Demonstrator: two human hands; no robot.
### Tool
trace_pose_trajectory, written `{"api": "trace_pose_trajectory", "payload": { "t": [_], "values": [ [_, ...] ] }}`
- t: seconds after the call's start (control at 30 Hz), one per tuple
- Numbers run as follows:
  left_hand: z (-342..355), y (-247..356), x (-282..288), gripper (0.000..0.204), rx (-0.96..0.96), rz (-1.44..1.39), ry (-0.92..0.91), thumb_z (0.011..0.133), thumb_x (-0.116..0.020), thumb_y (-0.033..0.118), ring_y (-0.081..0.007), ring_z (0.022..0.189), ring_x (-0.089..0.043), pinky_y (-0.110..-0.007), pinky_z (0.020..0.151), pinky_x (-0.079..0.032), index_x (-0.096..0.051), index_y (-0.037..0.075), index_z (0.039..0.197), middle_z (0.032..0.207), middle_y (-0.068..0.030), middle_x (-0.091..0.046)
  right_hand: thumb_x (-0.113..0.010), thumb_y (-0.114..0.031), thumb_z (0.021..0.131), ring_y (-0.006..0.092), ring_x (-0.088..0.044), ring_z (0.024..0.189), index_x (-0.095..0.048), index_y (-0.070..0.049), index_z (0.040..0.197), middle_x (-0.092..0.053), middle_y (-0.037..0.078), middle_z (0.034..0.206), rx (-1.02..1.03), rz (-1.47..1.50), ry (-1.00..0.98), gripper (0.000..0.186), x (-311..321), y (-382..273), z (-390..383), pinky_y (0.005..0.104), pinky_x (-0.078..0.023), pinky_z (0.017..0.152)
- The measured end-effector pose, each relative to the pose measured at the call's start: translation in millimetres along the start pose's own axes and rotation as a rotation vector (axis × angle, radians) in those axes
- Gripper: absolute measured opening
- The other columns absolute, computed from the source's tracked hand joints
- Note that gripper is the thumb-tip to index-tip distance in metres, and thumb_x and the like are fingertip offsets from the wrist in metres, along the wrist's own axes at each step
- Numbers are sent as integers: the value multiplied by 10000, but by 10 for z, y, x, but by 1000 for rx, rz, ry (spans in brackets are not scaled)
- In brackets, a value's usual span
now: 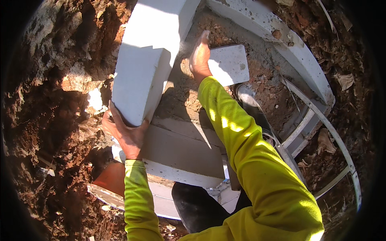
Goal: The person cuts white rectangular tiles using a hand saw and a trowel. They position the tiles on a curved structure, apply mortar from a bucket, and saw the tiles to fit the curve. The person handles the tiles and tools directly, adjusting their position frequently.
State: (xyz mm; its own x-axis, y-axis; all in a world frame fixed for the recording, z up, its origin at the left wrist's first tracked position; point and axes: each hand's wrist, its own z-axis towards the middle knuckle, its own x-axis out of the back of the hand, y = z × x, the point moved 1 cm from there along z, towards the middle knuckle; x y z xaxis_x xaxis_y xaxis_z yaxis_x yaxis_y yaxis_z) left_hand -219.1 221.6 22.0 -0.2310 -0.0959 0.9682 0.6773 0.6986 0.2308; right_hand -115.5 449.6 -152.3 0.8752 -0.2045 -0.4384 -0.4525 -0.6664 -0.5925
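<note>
A white lightweight concrete block (136,80) lies at the corner of a low block wall, its near end partly in shade. My left hand (128,134) is wrapped round that near end, fingers on the left side and thumb on the right. My right hand (200,58) hovers inside the walled space with its fingers stretched out, holding nothing. Close beside it sits a smaller white block piece (231,66) on the soil. Grey mortar covers the top of the near wall row (181,154).
A metal ladder (321,116) leans in at the right, near the far block wall (289,44). An orange bucket-like container (108,182) stands at lower left. Rough brown earth (52,120) borders the wall. My dark-clad knee (197,209) is by the near row.
</note>
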Motion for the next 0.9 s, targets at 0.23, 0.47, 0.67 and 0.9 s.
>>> {"api": "trace_pose_trajectory", "payload": {
  "t": [0.23, 0.47, 0.67, 0.9],
  "values": [
    [49, 12, -87, 1113, -62, 7, 24, 512, -848, 165, -390, 1211, -374, -512, 1054, -323, -339, 66, 1497, 1263, -210, -358, -415, -493, 1023, 305, -165, 1507, -102, -21, 1568, -101, 190, 1644, 299, -178, 232, 786, -152, 448, 442, 369, -184, 1209],
    [129, -16, -33, 1154, -74, 85, -51, 542, -829, 177, -394, 1208, -379, -506, 1054, -342, -254, 34, 1532, 1275, -227, -354, -438, -275, 1039, 253, -434, 1345, -226, -6, 1535, -362, 183, 1527, 265, -236, 577, 603, -254, 635, 664, 331, -347, 1131],
    [73, -137, -95, 1182, -37, -33, -42, 549, -846, 209, -389, 1201, -352, -530, 1047, -299, -230, 55, 1546, 1261, -223, -348, -436, -522, 1013, 255, -441, 1320, -338, -45, 1516, -436, 171, 1492, 321, -224, 221, 700, -20, 580, 495, 374, -281, 1135],
    [22, -58, -50, 1180, -29, -3, -36, 554, -884, 245, -398, 1226, -328, -536, 1060, -284, -257, 45, 1534, 1286, -229, -338, -460, -491, 1005, 251, -476, 1248, -348, -48, 1512, -471, 169, 1424, 358, -392, 29, 682, -487, -182, 108, 377, -332, 1070]
  ]
}}
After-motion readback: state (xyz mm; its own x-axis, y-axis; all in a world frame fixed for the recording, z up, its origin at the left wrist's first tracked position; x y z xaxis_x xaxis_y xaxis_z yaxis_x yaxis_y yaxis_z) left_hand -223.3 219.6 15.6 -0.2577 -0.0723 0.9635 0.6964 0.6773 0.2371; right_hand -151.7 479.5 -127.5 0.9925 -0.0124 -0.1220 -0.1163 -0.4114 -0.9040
